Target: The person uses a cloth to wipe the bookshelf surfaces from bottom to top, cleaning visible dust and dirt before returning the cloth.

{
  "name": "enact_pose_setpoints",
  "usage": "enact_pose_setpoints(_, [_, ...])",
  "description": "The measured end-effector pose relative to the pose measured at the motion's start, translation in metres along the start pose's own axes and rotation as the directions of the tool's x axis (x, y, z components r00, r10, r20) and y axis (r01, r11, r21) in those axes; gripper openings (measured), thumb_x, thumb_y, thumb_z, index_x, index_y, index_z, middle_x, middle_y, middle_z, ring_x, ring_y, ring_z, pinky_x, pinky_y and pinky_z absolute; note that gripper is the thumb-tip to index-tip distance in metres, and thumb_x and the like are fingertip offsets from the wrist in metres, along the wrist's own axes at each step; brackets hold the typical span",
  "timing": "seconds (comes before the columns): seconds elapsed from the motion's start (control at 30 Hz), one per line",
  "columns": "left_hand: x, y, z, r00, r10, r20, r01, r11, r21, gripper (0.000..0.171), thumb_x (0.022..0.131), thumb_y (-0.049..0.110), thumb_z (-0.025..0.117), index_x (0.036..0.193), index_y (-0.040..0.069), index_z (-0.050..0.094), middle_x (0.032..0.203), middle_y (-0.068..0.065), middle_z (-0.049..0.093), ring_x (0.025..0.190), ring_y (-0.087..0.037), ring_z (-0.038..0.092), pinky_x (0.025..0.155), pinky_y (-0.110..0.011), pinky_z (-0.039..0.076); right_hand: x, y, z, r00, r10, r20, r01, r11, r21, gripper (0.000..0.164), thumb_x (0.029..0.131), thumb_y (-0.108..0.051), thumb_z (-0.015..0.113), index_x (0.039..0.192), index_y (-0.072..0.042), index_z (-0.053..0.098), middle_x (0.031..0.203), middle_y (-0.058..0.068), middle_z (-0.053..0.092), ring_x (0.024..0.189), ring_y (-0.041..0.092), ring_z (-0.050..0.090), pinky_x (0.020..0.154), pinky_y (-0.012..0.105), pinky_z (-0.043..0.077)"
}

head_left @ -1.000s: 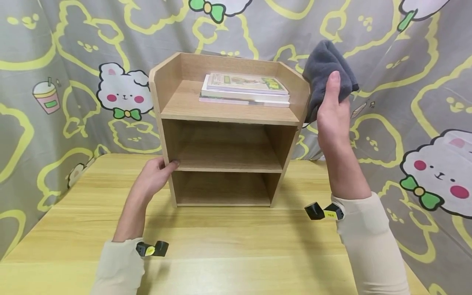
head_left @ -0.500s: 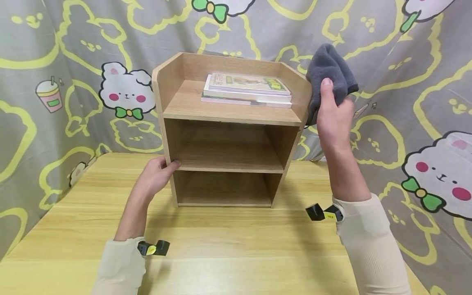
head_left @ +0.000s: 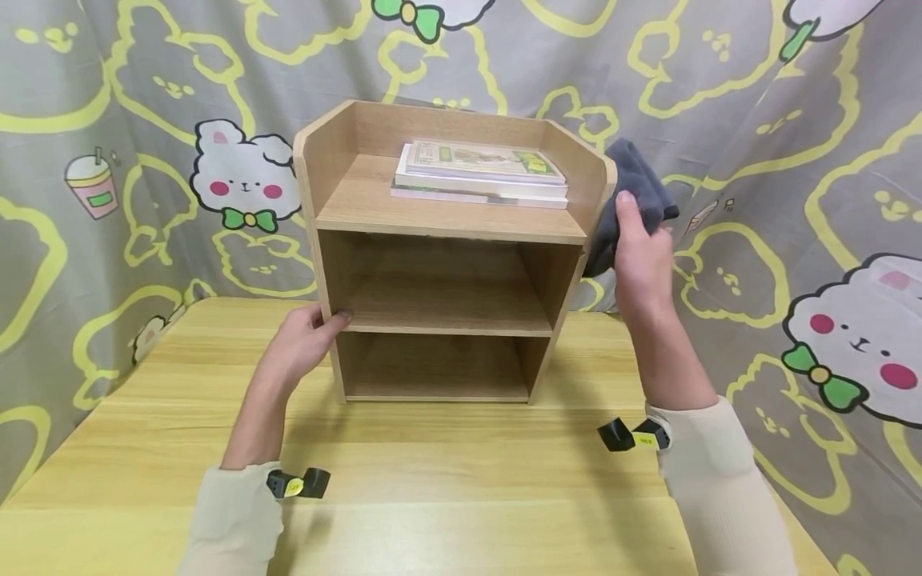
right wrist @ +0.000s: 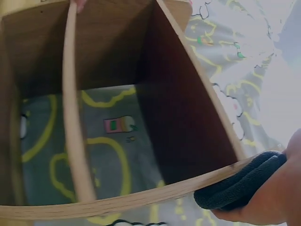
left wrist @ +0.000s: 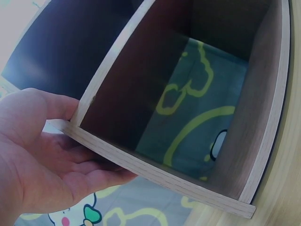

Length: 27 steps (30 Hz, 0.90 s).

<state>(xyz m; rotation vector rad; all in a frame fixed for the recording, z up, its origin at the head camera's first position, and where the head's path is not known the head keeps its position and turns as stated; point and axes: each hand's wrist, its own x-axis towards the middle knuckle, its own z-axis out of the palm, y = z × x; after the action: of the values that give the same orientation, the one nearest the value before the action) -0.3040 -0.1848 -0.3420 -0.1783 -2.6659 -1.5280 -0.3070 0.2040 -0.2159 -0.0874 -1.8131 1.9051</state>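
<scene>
A small light-wood shelf unit stands upright on the table. My left hand grips its left side panel at the middle board, thumb inside the front edge; in the left wrist view the fingers lie along the panel's outer face. My right hand holds a folded dark grey cloth at the outside of the right panel, thumb on top. In the right wrist view the cloth touches that panel, its far part hidden behind the wood. Several stacked books lie on the top board.
The yellow wood-grain table carries the unit. A grey curtain with yellow outlines and white bears hangs behind and at both sides, close to the right hand. Through the lower compartments the curtain pattern shows in both wrist views.
My right hand has moved the cloth downward along the outside of the right panel. My left hand and the books have kept their places.
</scene>
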Motion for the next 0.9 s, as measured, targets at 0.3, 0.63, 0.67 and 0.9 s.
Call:
enact_pose_setpoints(0.3, [0.0,0.001,-0.001,1.0,-0.001,0.002,0.001,1.0,0.002,0.056,0.105,0.034,0.048,0.145,-0.005,0.049,0.14,-0.029,0.057,0.131,-0.04,0.052,0.11,-0.058,0.038,-0.009,0.044,-0.009,0.978,0.192,0.076,-0.175,0.966,-0.192,0.072,0.094,-0.064,0.053,0.141,-0.01,0.055,0.134,0.008,0.057,0.117,0.017,0.055,0.106,0.034,0.039])
enact_pose_setpoints(0.63, [0.0,0.0,-0.003,1.0,0.001,-0.009,-0.001,1.0,0.013,0.055,0.105,0.033,0.047,0.143,-0.007,0.051,0.138,-0.029,0.059,0.127,-0.038,0.054,0.107,-0.055,0.04,-0.015,0.098,-0.014,0.942,0.272,0.196,-0.225,0.946,-0.233,0.065,0.099,-0.057,0.05,0.142,-0.009,0.052,0.133,0.012,0.056,0.108,0.014,0.059,0.099,0.031,0.044])
enact_pose_setpoints(0.67, [0.0,0.0,-0.003,1.0,0.001,-0.01,-0.001,1.0,0.013,0.055,0.105,0.033,0.047,0.142,-0.006,0.052,0.137,-0.029,0.059,0.127,-0.038,0.054,0.107,-0.054,0.04,-0.016,0.104,-0.015,0.939,0.277,0.204,-0.226,0.943,-0.243,0.065,0.1,-0.058,0.049,0.141,-0.009,0.053,0.132,0.012,0.057,0.107,0.013,0.06,0.098,0.031,0.045])
enact_pose_setpoints(0.9, [0.0,0.001,-0.001,1.0,0.006,-0.003,-0.006,1.0,0.001,0.056,0.104,0.032,0.048,0.146,-0.005,0.048,0.141,-0.029,0.056,0.13,-0.04,0.053,0.109,-0.058,0.039,-0.02,0.15,-0.025,0.887,0.367,0.28,-0.287,0.913,-0.29,0.064,0.102,-0.054,0.048,0.137,-0.002,0.055,0.118,0.012,0.066,0.098,0.015,0.065,0.088,0.031,0.052])
